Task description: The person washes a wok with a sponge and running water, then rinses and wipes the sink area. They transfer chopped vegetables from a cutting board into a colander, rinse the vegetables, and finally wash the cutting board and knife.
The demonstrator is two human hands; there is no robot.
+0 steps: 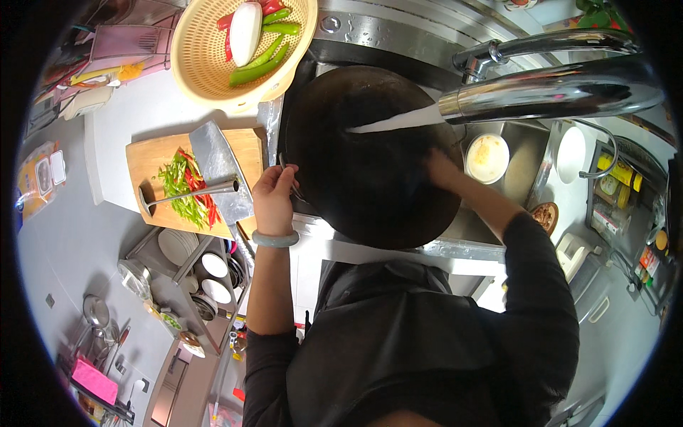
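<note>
A large dark wok [368, 197] rests over the sink, tilted. Water [395, 121] streams into it from a chrome faucet [544, 91] at the upper right. My left hand [276, 195] grips the wok's metal side handle [296, 189], with a pale bangle on the wrist. My right hand [442, 168] reaches inside the wok at its right side; the fingers are lost in shadow, and whether they hold anything cannot be seen. Left of the wok, a wooden cutting board [144, 160] carries sliced green and red peppers [187, 197], a cleaver [216, 157] and a metal ladle [187, 194].
A yellow colander [197, 74] with whole peppers and a white vegetable [246, 34] stands beyond the board. A white bowl [487, 159] sits in the sink basin, right of the wok. Another white bowl [571, 155] and a small brown dish [545, 218] stand farther right.
</note>
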